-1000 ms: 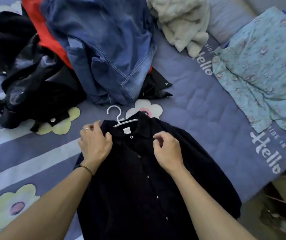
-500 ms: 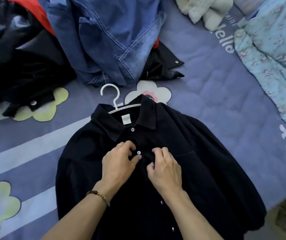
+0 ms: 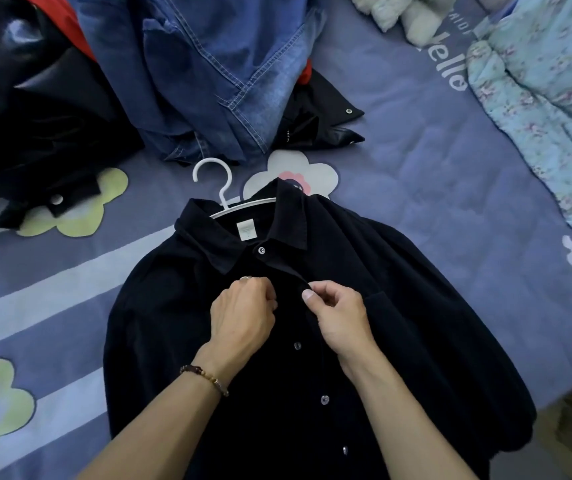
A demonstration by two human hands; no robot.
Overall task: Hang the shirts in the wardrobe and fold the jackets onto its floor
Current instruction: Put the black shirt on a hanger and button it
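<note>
A dark navy button shirt lies flat on the bed, front up, with a white hanger inside its collar and the hook sticking out above. My left hand and my right hand both pinch the shirt's button placket just below the collar, at the second button. That button is hidden between my fingers. The top button shows fastened, and lower buttons run down between my forearms.
A blue denim jacket lies above the shirt, over red cloth and a black garment. A black leather jacket sits at left. A light floral garment lies at right, fluffy white fabric at top. The bed's edge is lower right.
My hands moved from the shirt's shoulders and collar down to the placket. The pinch has since shifted slightly, and the second button is now covered by my fingers.
</note>
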